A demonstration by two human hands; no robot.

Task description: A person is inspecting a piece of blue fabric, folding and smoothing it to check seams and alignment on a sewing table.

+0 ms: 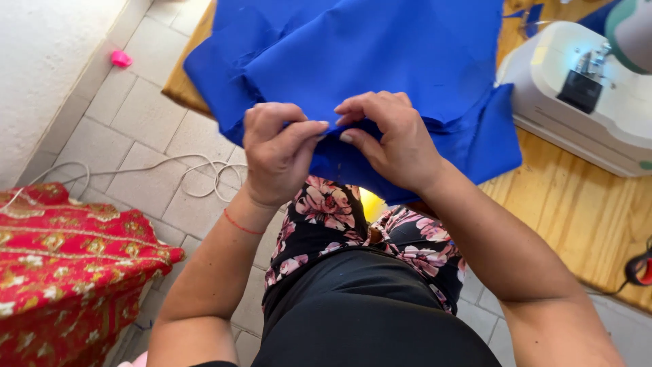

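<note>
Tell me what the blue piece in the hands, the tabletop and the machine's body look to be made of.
Blue cloth: woven fabric, matte, by its soft folds and the edge pinched between the left hand and right hand. Tabletop: wood, light varnish, with visible grain and plank lines. Sewing machine: probably white moulded plastic, smooth and slightly glossy; metal underneath cannot be ruled out.

The white sewing machine (584,95) blocks the far right of the wooden table (577,204), red patterned cloth (61,272) crowds near left, tiled floor (136,115) between lies open.
</note>
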